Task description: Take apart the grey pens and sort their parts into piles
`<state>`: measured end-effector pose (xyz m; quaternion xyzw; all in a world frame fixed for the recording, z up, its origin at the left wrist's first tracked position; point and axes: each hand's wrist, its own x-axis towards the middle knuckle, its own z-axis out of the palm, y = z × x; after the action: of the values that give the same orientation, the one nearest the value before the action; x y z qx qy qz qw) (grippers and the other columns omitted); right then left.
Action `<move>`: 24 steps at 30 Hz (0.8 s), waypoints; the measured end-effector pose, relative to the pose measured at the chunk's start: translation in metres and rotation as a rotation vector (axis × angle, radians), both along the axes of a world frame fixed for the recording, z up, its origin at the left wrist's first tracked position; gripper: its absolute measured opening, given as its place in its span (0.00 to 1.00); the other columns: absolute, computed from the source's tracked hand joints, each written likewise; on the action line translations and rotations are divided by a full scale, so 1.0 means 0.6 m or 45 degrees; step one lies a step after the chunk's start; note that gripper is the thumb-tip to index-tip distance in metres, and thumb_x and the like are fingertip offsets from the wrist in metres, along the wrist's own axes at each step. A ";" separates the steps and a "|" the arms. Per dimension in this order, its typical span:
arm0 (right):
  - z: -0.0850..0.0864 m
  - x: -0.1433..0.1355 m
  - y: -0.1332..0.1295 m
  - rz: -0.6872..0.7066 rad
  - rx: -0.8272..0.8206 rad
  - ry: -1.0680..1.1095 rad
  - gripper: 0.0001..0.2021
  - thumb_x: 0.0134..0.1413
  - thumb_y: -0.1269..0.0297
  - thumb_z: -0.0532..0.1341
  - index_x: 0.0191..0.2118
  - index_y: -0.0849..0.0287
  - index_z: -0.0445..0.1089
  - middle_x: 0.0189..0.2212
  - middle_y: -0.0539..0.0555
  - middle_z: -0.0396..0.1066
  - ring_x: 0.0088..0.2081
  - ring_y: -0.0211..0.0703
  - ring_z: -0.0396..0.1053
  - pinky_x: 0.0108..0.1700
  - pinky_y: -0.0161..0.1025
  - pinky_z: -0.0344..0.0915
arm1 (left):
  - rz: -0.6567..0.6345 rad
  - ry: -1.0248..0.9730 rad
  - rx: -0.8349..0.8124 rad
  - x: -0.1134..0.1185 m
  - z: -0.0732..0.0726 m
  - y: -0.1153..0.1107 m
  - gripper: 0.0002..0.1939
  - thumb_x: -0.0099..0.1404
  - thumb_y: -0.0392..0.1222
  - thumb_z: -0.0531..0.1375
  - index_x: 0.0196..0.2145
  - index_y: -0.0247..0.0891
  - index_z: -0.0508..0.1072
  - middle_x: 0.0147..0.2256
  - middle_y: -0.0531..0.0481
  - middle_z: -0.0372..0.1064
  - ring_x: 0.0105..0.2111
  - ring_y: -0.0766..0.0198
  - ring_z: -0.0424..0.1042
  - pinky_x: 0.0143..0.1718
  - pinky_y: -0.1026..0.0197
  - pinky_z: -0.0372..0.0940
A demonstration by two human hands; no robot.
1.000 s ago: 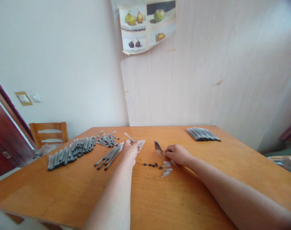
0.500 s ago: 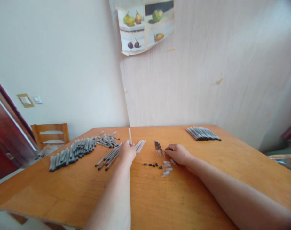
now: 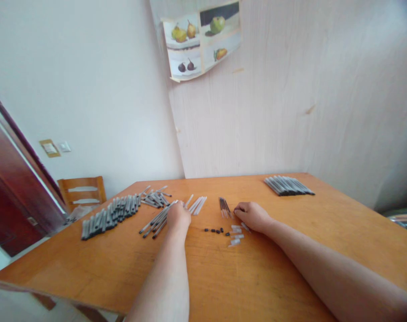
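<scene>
My left hand (image 3: 179,218) is closed around the lower end of a white pen barrel (image 3: 189,199), which tilts up and to the right past the fingers. Just right of it lie several clear white barrels (image 3: 199,205) side by side; grey pens with dark ends (image 3: 156,222) fan out at its left. My right hand (image 3: 252,216) rests on the table, its fingers pinched at a small dark spot that I cannot identify. Beside those fingertips is a row of dark-tipped ink refills (image 3: 225,207). Clear pen caps (image 3: 236,236) and small black plugs (image 3: 218,230) lie nearer me.
A long row of grey pens (image 3: 111,214) lies at the left, with a loose heap (image 3: 156,198) behind. Another neat bundle of pens (image 3: 288,185) is at the back right. A wooden chair (image 3: 82,189) stands beyond the table's (image 3: 217,286) left edge.
The barrel in my left hand was upright and now leans low, close to the white barrels. My right hand stays by the refills. The view has shifted slightly.
</scene>
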<state>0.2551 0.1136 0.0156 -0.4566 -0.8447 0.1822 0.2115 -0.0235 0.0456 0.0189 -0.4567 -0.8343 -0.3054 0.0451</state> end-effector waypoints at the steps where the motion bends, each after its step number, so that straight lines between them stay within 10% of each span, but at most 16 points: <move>1: -0.001 0.000 0.001 -0.001 0.006 0.006 0.12 0.55 0.61 0.55 0.30 0.58 0.74 0.28 0.52 0.74 0.31 0.39 0.68 0.32 0.33 0.56 | -0.005 0.085 -0.069 0.000 0.000 0.001 0.06 0.60 0.36 0.56 0.32 0.38 0.74 0.37 0.39 0.75 0.42 0.52 0.72 0.42 0.58 0.60; 17: -0.006 -0.003 0.004 -0.058 0.017 0.093 0.13 0.56 0.59 0.54 0.31 0.57 0.74 0.32 0.53 0.76 0.34 0.40 0.69 0.34 0.33 0.56 | -0.058 0.335 -0.198 0.035 -0.004 -0.001 0.30 0.58 0.64 0.55 0.46 0.37 0.73 0.46 0.37 0.72 0.46 0.50 0.69 0.46 0.55 0.60; 24: -0.004 -0.005 0.002 -0.075 0.016 0.062 0.13 0.56 0.59 0.54 0.31 0.56 0.74 0.31 0.54 0.75 0.34 0.40 0.69 0.32 0.34 0.54 | -0.055 0.425 -0.243 0.049 -0.002 -0.004 0.23 0.60 0.56 0.55 0.43 0.37 0.74 0.45 0.38 0.72 0.48 0.51 0.68 0.49 0.55 0.58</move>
<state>0.2522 0.1147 0.0131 -0.4752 -0.8267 0.1815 0.2403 0.0062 0.0431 0.0177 -0.5210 -0.8305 -0.1458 0.1327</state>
